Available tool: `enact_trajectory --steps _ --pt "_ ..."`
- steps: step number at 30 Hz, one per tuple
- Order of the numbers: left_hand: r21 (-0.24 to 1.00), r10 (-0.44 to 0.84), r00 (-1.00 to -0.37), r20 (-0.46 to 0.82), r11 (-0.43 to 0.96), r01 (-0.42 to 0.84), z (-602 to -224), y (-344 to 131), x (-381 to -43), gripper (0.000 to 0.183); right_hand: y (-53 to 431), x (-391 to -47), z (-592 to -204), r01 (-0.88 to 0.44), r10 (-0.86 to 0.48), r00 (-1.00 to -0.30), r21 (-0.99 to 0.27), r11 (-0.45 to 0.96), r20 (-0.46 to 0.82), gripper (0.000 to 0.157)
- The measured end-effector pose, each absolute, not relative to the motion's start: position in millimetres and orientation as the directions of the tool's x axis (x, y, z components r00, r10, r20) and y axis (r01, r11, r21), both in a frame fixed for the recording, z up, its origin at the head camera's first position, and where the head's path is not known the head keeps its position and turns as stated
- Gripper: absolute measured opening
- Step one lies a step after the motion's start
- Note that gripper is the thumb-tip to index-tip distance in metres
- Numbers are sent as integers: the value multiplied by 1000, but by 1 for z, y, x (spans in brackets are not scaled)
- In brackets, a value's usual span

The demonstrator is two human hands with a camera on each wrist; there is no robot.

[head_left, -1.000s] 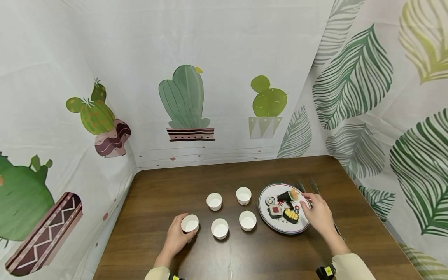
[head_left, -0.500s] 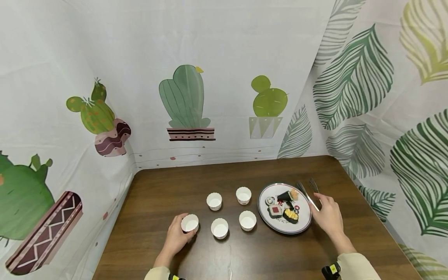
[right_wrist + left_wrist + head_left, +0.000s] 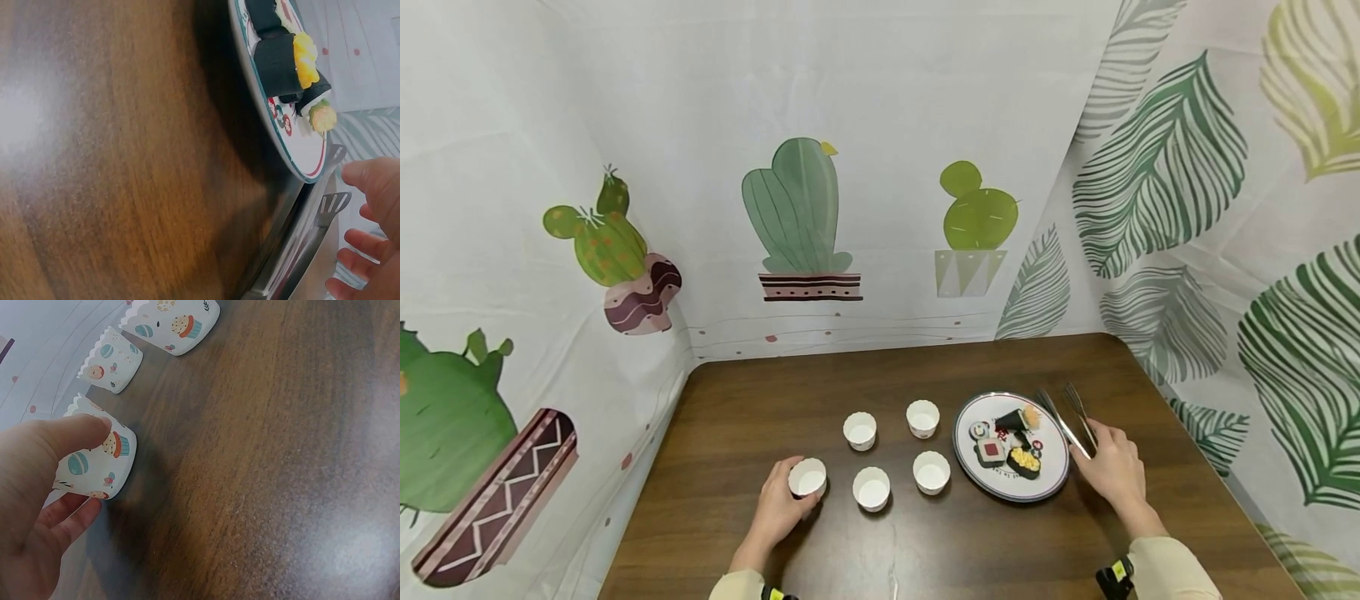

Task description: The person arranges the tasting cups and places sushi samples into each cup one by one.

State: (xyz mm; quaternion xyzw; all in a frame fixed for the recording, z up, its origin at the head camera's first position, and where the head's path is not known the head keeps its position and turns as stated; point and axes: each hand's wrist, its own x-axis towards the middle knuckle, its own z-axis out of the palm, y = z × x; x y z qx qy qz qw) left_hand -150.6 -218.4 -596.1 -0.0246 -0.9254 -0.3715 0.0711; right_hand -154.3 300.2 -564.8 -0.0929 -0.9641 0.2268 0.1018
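Note:
My left hand grips a white paper baking cup by its side, thumb in front and fingers around the back. In the left wrist view the cup shows a scalloped rim and printed cupcakes. At the right, my right hand is over a pair of metal serving tongs, beside the plate. Thumb and fingers are spread apart around the tongs' arms. In the right wrist view, the tongs' slotted tip lies left of the fingers, which hold nothing.
Several more white baking cups stand in the table's middle. A round plate with a teal rim carries sushi pieces, close left of the tongs. The brown table meets printed cloth walls at the back and sides.
My right hand has moved right, from over the plate's right edge to over the tongs, uncovering the plate's edge. My left hand keeps its grip on the baking cup in the same spot.

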Motion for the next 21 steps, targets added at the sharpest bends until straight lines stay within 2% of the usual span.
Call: enact_trajectory --steps 11,21 --pt "687 -7 -991 131 721 86 -596 -219 -151 63 308 -147 -571 247 274 -962 -427 870 2 67" --pt "692 -11 -988 155 715 100 -597 -218 -150 63 313 -141 -589 284 317 -948 -409 867 13 69"
